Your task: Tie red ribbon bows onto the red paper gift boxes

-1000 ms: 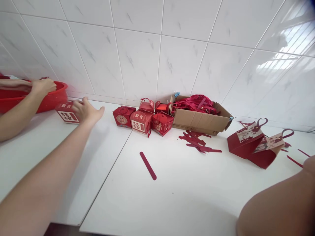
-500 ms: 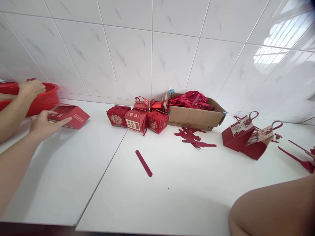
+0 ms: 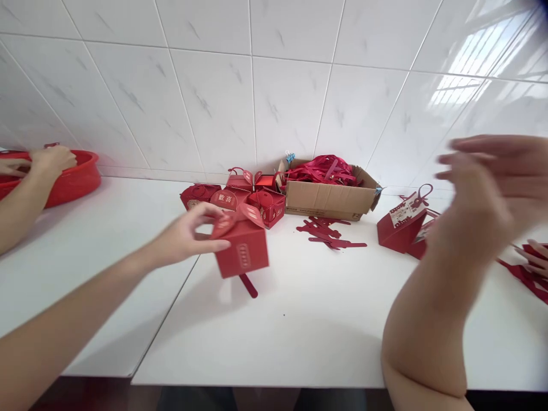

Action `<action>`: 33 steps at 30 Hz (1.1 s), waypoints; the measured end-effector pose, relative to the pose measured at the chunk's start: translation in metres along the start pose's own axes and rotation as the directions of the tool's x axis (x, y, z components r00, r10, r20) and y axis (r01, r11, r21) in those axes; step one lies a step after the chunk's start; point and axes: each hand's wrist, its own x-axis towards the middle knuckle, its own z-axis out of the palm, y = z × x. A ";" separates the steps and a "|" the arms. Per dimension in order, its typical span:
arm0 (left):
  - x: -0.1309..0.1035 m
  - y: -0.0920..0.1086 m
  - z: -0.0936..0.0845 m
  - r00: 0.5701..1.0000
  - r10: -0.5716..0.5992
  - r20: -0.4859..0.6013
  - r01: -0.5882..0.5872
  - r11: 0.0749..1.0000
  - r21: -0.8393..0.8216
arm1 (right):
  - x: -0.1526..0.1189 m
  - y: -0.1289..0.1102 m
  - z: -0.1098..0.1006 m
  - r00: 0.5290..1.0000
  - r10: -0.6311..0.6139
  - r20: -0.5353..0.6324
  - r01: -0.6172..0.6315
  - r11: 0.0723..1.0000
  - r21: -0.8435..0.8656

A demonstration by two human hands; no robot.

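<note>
My left hand (image 3: 194,233) grips a small red paper gift box (image 3: 243,251) by its upper edge and flaps. It hangs above the table, over a dark red strap (image 3: 248,285) that it partly covers. Off to the right, my right hand (image 3: 488,185) is raised and smeared by motion, with fingers stretched out and nothing in them. Behind the held box stand several red gift boxes (image 3: 270,208) with cords and printed lettering. A pile of dark red straps (image 3: 327,233) lies to their right.
A cardboard box (image 3: 327,198) of red ribbons stands against the tiled wall. Another person's hand (image 3: 53,158) is over a red basin (image 3: 88,171) at left. At far right, another hand (image 3: 537,260) touches dark red pieces. Dark red bags (image 3: 398,228) stand near my right forearm.
My left hand has carried the gift box from the basin's side to the middle, lifted off the table. My right hand has come up into view.
</note>
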 end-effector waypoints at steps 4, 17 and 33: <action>0.014 0.000 0.081 0.997 0.050 0.056 -0.053 0.997 0.054 | -0.009 0.054 0.043 0.864 0.309 0.398 -0.237 0.946 -0.220; 0.027 -0.059 0.147 0.962 0.251 0.111 -0.215 0.941 -0.262 | -0.042 0.143 0.135 0.601 0.321 0.732 0.174 0.841 -0.512; 0.028 -0.059 0.148 0.953 0.295 0.064 -0.253 0.898 -0.361 | 0.013 0.075 0.078 0.880 0.200 0.431 -0.266 0.959 0.099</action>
